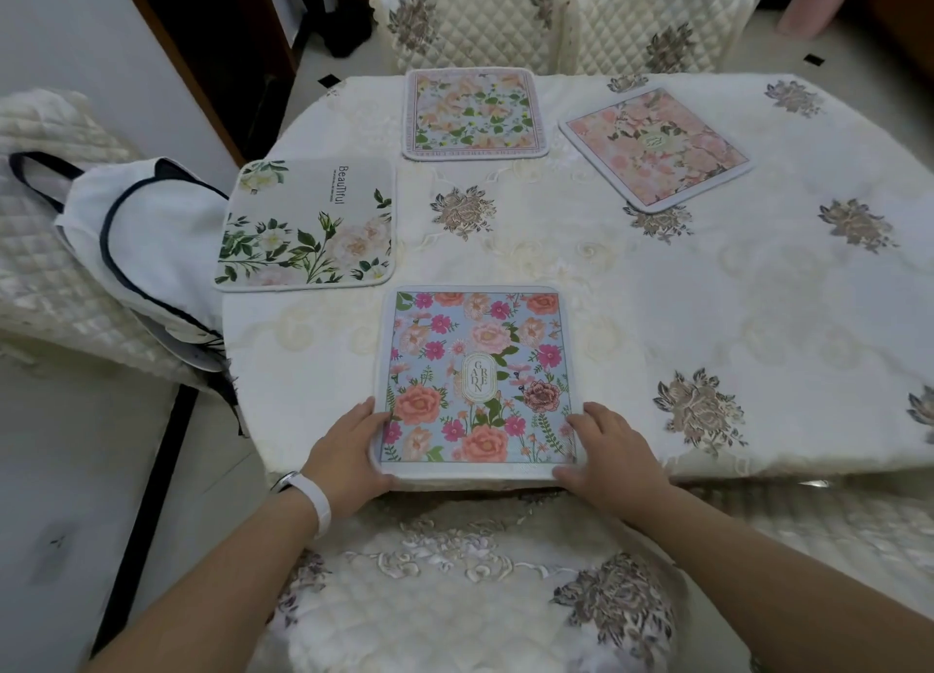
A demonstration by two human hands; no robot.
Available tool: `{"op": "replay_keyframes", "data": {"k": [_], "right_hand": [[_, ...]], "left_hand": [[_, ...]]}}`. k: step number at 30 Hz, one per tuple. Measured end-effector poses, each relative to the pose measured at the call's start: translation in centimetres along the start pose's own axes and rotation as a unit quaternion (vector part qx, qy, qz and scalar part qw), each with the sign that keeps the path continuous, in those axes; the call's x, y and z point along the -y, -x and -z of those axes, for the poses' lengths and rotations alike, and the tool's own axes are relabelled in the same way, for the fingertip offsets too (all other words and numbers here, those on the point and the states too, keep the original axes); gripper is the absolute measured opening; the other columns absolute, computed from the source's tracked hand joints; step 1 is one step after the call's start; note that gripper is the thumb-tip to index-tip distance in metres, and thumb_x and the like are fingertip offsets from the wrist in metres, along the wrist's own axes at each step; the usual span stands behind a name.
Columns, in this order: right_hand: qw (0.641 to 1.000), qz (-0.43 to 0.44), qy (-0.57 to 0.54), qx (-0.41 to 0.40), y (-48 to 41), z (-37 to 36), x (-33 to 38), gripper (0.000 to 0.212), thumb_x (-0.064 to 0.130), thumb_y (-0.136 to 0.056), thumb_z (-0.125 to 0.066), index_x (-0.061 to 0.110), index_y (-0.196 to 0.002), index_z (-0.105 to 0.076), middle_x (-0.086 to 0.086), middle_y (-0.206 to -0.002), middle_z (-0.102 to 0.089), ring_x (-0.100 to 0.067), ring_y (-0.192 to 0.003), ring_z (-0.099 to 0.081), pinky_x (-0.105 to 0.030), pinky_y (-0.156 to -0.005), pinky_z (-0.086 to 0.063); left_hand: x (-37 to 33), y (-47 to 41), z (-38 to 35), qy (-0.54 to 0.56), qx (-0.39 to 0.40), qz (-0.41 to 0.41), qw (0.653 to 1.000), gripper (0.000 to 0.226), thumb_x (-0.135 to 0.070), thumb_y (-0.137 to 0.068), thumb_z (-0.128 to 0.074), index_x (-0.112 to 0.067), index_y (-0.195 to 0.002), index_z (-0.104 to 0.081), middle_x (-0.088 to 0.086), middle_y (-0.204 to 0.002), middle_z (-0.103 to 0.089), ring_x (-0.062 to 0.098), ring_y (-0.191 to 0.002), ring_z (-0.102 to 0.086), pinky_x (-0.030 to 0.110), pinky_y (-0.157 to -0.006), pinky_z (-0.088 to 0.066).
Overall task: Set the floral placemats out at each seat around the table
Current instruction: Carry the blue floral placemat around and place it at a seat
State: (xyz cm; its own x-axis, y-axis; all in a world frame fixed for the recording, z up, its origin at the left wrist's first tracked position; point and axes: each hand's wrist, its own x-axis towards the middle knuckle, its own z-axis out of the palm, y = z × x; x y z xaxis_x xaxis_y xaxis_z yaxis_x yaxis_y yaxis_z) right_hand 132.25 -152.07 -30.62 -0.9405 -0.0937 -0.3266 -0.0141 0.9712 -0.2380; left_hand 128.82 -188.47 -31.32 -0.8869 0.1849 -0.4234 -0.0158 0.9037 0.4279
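A blue floral placemat (475,369) lies at the near edge of the table (707,318). My left hand (348,457) grips its near left corner. On its near right corner rests my right hand (609,457), also gripping. Three other placemats lie flat on the cloth: a white one with green leaves (308,222) at the left, a peach and green one (474,113) at the far side, and a pink one (654,146) at the far right, set at an angle.
Quilted cream chairs stand around the table: two at the far side (470,20) (657,20), one at the left (45,227), one right below me (480,596). A white bag with dark handles (136,247) lies on the left chair.
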Motion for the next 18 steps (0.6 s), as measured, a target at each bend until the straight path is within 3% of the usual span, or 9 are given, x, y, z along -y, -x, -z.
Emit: {"op": "replay_keyframes", "data": {"k": [6,18], "right_hand": [[1.0,0.009,0.026,0.015,0.61,0.08,0.06,0.078,0.063,-0.07,-0.063,0.026,-0.134,-0.04,-0.008,-0.149,-0.035,-0.026,-0.131,-0.038,-0.043,-0.106,-0.04],[0.999,-0.004,0.033,0.033,0.89,0.61,-0.11,0.081,0.064,-0.072,-0.057,0.028,-0.14,-0.034,-0.007,-0.152,-0.03,-0.024,-0.134,-0.034,-0.042,-0.11,-0.035]], "left_hand": [[0.39,0.05,-0.89,-0.01,-0.039,-0.022,0.999,0.09,-0.054,-0.062,-0.074,-0.029,-0.141,-0.038,0.0,-0.157,-0.024,0.019,-0.142,-0.021,0.04,-0.115,-0.024],[-0.15,0.22,-0.68,-0.009,-0.025,-0.021,0.999,0.088,-0.05,-0.062,-0.074,-0.036,-0.14,-0.035,-0.005,-0.157,-0.022,0.02,-0.142,-0.016,0.044,-0.115,-0.022]]}}
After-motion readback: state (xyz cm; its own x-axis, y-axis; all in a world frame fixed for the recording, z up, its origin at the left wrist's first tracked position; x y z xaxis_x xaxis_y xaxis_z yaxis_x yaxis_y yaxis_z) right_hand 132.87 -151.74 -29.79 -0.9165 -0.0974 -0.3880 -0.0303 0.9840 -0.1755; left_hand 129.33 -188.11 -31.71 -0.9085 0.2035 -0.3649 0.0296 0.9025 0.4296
